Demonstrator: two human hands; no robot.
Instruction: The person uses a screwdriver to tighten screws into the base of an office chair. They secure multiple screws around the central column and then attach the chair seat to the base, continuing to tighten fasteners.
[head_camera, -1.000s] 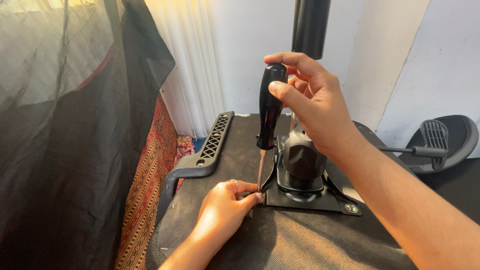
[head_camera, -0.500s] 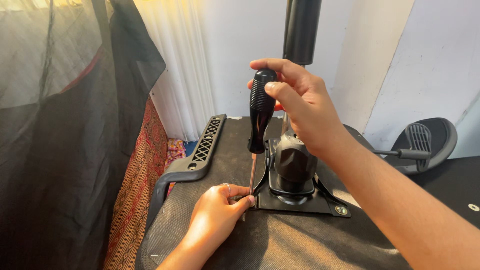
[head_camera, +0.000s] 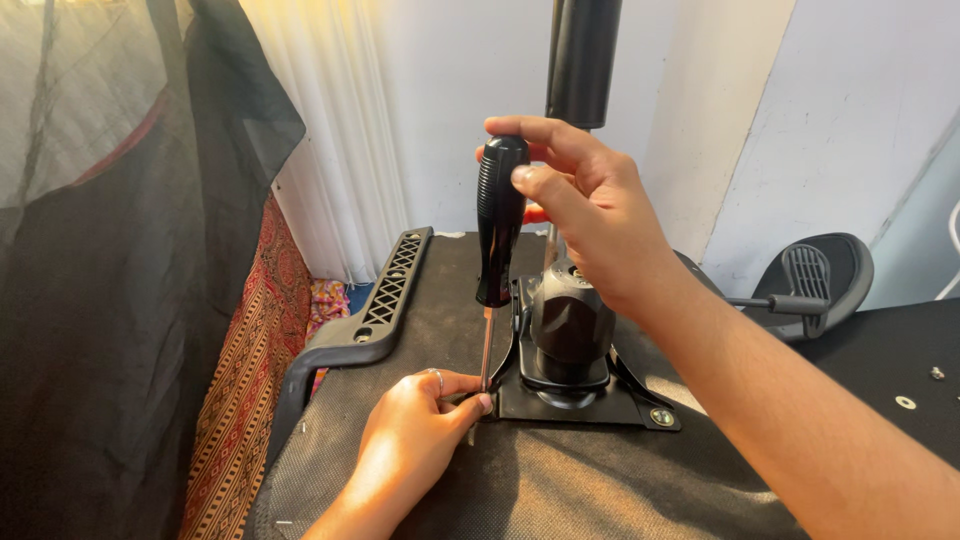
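Note:
My right hand (head_camera: 585, 215) grips the black ribbed handle of a screwdriver (head_camera: 499, 225) held upright. Its shaft points down to the front left corner of a black metal mounting plate (head_camera: 590, 405) on the underside of a chair seat (head_camera: 560, 480). My left hand (head_camera: 415, 435) rests on the seat, its fingertips pinched around the screwdriver tip where it meets the plate. A screw there is hidden by the fingers. A black mechanism housing (head_camera: 570, 320) with a vertical column (head_camera: 583, 60) rises from the plate.
A black armrest (head_camera: 370, 315) is fixed along the seat's left edge. Dark mesh fabric (head_camera: 110, 250) and a patterned red cloth (head_camera: 250, 380) hang at left. Another black armrest part (head_camera: 815, 275) lies at right, on a second dark seat with small screws (head_camera: 905, 402).
The view has shifted slightly. My right hand has turned on the screwdriver handle, fingers regripping; my left hand stays pinched at the tip.

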